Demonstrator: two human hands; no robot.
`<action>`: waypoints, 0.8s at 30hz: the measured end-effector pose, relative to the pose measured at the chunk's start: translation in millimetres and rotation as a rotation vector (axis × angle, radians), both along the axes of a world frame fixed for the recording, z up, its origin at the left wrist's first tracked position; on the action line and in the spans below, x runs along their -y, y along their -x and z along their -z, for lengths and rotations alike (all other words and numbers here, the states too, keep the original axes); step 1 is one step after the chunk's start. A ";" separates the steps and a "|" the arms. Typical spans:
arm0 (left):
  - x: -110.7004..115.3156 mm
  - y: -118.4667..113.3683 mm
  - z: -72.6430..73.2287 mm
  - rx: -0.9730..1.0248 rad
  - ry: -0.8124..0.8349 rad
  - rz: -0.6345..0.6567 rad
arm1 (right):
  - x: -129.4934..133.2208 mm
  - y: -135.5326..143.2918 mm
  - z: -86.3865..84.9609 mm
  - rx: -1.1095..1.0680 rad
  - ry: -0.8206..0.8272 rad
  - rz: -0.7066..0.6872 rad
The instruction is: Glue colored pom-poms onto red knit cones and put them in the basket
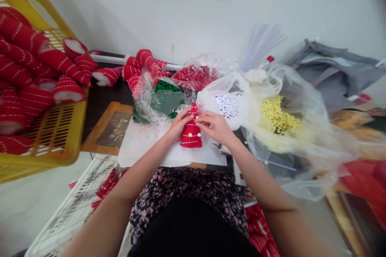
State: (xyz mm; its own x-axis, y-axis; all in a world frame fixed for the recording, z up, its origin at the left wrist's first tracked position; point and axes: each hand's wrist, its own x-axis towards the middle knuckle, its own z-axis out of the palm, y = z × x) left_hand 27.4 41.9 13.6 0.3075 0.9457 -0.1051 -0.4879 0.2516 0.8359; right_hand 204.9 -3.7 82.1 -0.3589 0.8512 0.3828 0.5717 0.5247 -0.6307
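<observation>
My left hand (180,125) is closed around the upper left side of a small red felt cone (190,143) with white stitched lines. The cone stands tip away from me over white paper (144,144). My right hand (215,126) is at the cone's right side, thumb and fingers pinched at a tiny yellow pom-pom (197,118) against the felt. Lower on the cone sit another yellow pom-pom and a white pom-pom (199,134). Beside my right wrist, partly hidden, lies a metal-tipped tool (216,145), perhaps a glue gun.
Bags of green pom-poms (165,98), red pieces (196,76), white pom-poms (227,105) and yellow pom-poms (279,116) line the back. At left stands a yellow basket (64,128) of red striped cones (24,84). A wood-framed board (111,126) lies between. White crate (66,209) below.
</observation>
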 end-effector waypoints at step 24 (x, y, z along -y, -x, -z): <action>-1.1 3.4 -0.5 0.104 0.109 0.005 | -3.5 -23.5 0.9 0.221 -0.152 -0.159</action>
